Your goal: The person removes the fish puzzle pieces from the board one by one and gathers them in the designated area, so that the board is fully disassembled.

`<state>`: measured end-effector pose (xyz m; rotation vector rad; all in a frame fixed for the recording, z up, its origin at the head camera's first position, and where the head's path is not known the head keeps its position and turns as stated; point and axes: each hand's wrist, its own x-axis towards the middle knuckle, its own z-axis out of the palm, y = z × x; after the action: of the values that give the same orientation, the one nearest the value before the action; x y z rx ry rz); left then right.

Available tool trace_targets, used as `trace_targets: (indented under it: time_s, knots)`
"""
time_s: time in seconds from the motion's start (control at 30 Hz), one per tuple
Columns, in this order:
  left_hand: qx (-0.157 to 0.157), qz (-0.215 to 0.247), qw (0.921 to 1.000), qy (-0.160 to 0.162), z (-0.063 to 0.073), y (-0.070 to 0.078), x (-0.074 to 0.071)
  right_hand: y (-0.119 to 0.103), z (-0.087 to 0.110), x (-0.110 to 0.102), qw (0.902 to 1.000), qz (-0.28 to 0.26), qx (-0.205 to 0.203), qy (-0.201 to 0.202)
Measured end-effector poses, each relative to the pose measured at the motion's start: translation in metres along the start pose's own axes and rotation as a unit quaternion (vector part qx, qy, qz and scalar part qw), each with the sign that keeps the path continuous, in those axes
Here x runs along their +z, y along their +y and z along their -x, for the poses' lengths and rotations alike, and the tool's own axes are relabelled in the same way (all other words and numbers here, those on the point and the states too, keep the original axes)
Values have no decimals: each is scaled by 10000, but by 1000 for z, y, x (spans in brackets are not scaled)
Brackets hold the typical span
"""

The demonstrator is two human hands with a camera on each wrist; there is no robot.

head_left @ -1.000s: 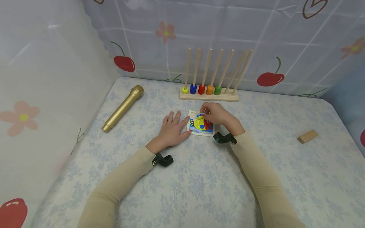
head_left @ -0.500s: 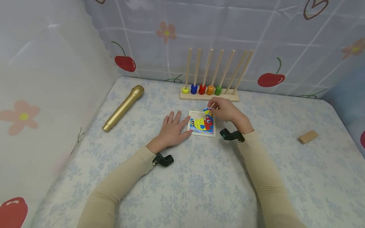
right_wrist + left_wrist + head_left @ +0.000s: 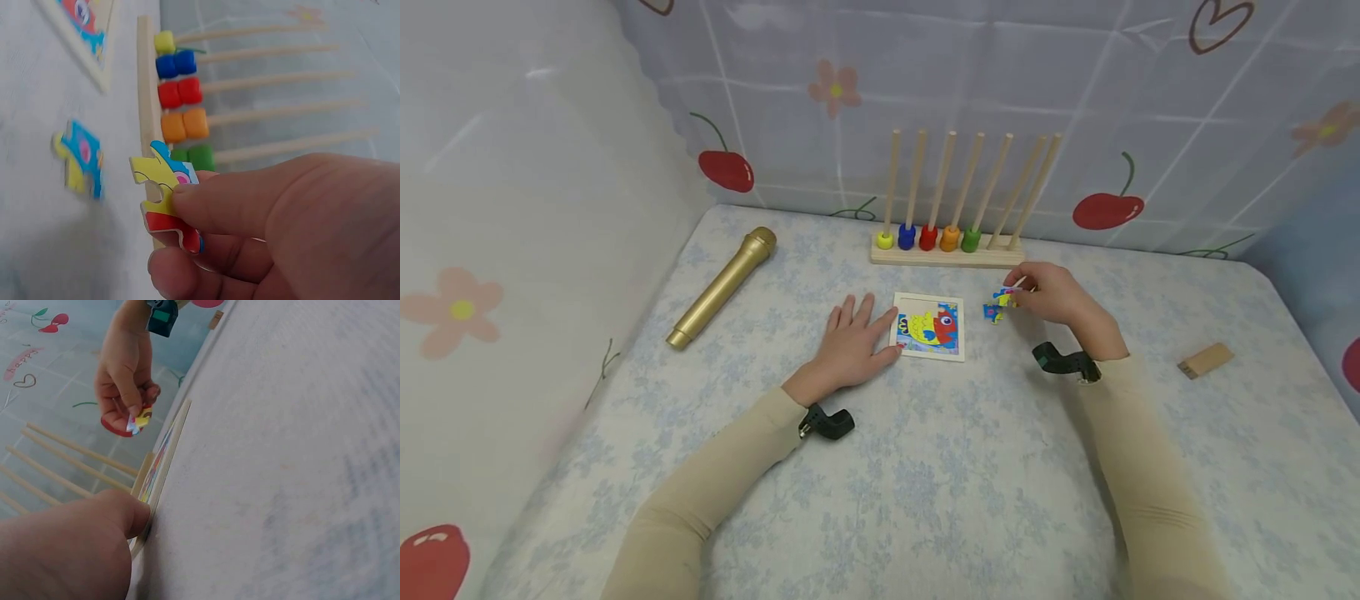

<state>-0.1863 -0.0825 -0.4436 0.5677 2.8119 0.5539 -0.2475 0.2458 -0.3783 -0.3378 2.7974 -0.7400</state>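
Left hand (image 3: 852,348) outspread against tray (image 3: 919,305) part-full of fish pieces (image 3: 934,328), right hand (image 3: 1060,296) tight on puzzle piece (image 3: 165,200).

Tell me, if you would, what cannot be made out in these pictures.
Held puzzle piece, right wrist view: partly covered by the right hand.
Green beads, right wrist view: partly hidden by that piece and hand.
Puzzle board, right wrist view: cut off by the top edge.
Brown block, head view: its dark end too small to make out.

Beige-sleeved arms (image 3: 722,483) extend from the head view's bottom edge; the bare left hand (image 3: 852,346) lies spread near centre; right of centre, the bare right hand (image 3: 1052,293) pinches.
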Motion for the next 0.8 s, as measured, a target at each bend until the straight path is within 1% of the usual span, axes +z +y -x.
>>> trace_targets:
  time_s: [0.13,0.23,0.3,0.5,0.63,0.8]
  knots:
    - [-21,-12,10000,10,0,0,0,13,5,-1,9997,114,199,-48]
    - [-34,-10,10000,5,0,0,0,19,7,0,9994,75,319,-141]
    - [-38,0,10000,5,0,0,0,23,8,1,9993,32,325,-172]
    - [-23,4,10000,30,0,-1,1,25,7,4,9995,-11,298,-136]
    - [-2,-38,10000,36,-1,-2,2,27,7,5,9991,-153,320,-211]
    - [-15,-54,10000,2,-1,-1,1,28,6,9,9987,-286,356,-213]
